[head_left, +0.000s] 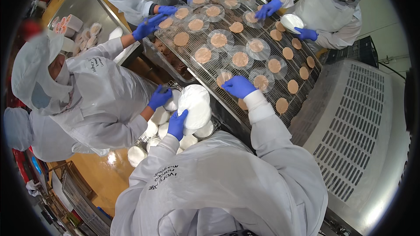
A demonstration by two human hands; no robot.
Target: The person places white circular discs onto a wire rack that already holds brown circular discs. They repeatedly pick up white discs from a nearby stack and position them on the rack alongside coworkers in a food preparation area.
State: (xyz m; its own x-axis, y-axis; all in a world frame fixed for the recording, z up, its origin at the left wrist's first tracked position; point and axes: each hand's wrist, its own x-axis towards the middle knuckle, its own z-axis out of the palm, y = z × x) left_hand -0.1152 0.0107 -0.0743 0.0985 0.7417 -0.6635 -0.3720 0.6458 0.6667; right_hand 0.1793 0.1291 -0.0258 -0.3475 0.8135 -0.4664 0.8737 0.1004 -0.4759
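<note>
My left hand (pixel 177 124), in a blue glove, grips a stack of white round lids (pixel 195 105) from below, holding it just off the near edge of the wire mesh conveyor (pixel 262 26). My right hand (pixel 238 86), also gloved, reaches onto the belt. Its bunched fingers hold the edge of a clear lid (pixel 223 78) lying over a round brown patty. Rows of brown patties (pixel 239 59) cover the belt. Many sit under clear lids, while those toward the right (pixel 292 86) are bare.
A co-worker on my left has one gloved hand (pixel 159 97) at stacks of white lids (pixel 159 122) below the belt and the other (pixel 146 27) on the belt. Two more people (pixel 332 13) work at the far side. A perforated steel housing (pixel 350 126) lies to the right.
</note>
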